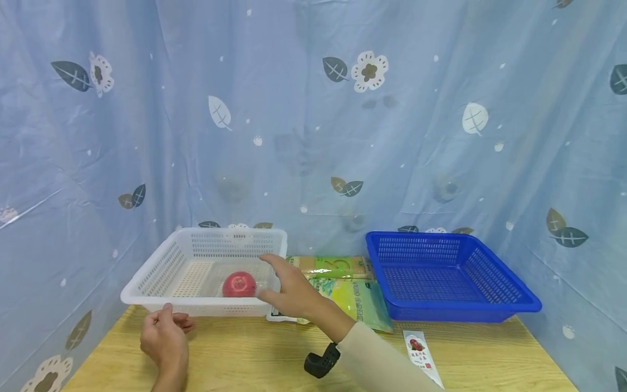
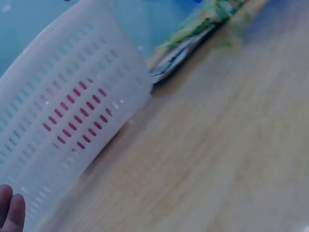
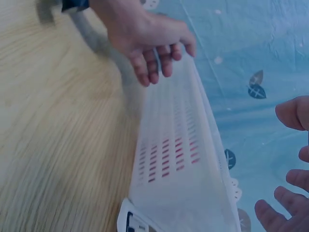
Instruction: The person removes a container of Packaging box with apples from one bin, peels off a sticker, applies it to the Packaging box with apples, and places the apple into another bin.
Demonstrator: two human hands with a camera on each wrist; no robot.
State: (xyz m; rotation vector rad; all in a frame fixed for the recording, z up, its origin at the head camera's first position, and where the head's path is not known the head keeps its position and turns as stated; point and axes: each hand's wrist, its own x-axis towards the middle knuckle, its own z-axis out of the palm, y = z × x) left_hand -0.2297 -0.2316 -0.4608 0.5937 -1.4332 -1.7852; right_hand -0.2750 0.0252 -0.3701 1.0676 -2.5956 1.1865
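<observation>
I see the white basket [image 1: 210, 307] at the left of the wooden table [image 1: 235, 359], with its long front side running left to right and its open top facing up. Inside, toward the right, the red fruit [image 1: 239, 287] lies with its pale, ringed end turned roughly toward my head camera.

My left hand [image 1: 166, 337] is at the front rim, near the left corner. Its fingers hang loosely bent, thumb up by the rim; I cannot tell whether the skin touches the plastic, and I see nothing held. My right hand [image 1: 294, 288] hangs at the basket's right end, fingers and thumb spread wide around open air, gripping nothing.

Bare wood lies in front of the basket, giving me room on the near side. Behind it, the blue curtain [image 1: 186, 136] is close to the back rim. To the right the way is tighter: a green-labelled packet [image 1: 338, 267] and a yellow-green bag [image 1: 360, 299] fill the gap up to the blue basket [image 1: 450, 313]. A white printed strip [image 1: 421, 356] lies in front of that one, near the table's front.
</observation>
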